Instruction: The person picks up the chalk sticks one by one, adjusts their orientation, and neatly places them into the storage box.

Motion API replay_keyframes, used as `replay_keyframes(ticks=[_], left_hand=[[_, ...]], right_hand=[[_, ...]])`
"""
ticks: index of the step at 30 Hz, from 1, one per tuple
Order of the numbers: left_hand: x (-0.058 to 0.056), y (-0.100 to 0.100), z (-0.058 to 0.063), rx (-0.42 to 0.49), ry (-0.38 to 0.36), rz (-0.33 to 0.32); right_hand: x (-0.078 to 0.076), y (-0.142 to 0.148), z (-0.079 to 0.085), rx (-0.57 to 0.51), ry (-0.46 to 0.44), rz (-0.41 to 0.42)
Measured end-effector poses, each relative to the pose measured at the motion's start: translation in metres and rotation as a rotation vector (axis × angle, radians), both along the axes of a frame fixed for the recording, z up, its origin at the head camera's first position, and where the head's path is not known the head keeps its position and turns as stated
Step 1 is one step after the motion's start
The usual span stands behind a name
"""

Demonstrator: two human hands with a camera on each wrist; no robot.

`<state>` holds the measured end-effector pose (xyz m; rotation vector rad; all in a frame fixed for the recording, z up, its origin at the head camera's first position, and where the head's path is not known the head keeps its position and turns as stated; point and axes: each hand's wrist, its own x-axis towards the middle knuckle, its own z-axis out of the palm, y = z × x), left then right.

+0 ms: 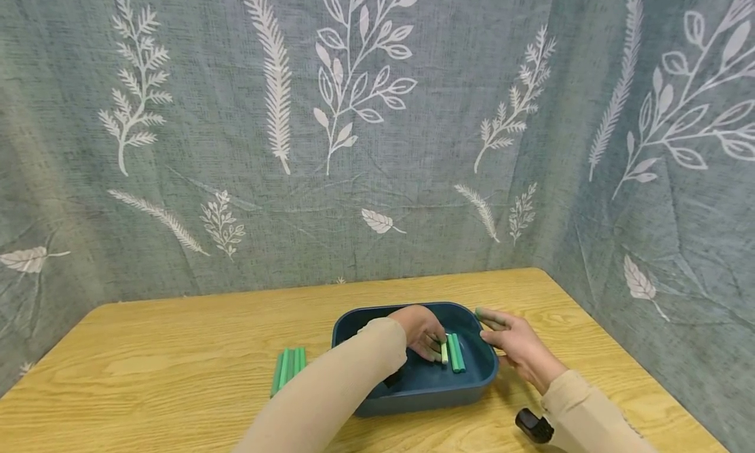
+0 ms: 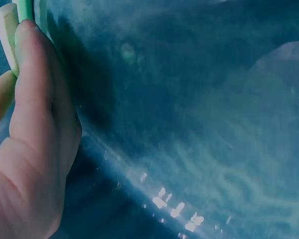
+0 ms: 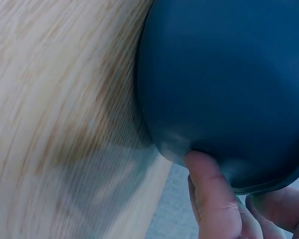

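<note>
My left hand [image 1: 425, 335] is down inside a dark blue basin [image 1: 413, 397], thumb and fingers pinching a pale yellow-green chalk stick [image 2: 6, 37]. Right beside that stick, green chalk sticks [image 1: 456, 353] lie side by side on the basin floor. At the right end of the basin, my right hand [image 1: 519, 345] holds the rim; one finger presses the outer wall, while another digit reaches past the rim [image 3: 259, 189]. Green marks show on the right fingertips. My left forearm hides part of the basin's left side.
Several green chalk sticks [image 1: 289, 368] lie in a row on the wooden table [image 1: 177, 374] left of the basin, partly behind my left sleeve. A patterned grey-green curtain [image 1: 295, 230] stands behind the table and along its right side.
</note>
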<state>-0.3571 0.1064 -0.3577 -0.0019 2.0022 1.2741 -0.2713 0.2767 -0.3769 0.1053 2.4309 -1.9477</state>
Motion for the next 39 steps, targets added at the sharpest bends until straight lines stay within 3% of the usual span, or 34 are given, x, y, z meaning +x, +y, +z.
replay_keyframes(ticks=[9,16,21,26,39], left_hand=[[0.002,-0.003,-0.001,0.044,-0.030,-0.021],[0.008,-0.016,0.014,0.066,0.017,-0.059],[0.011,-0.040,0.031,0.164,0.003,-0.019],[0.016,-0.065,0.042,0.222,0.047,0.045],[0.049,-0.136,0.036,0.232,0.181,0.037]], right_hand=[[0.000,-0.001,-0.001,-0.018,-0.007,-0.002],[0.004,0.000,-0.003,-0.003,0.006,-0.017],[0.002,-0.003,-0.004,0.004,0.005,-0.016],[0.000,-0.005,-0.001,0.003,0.015,-0.019],[0.002,-0.005,-0.001,-0.009,0.015,-0.012]])
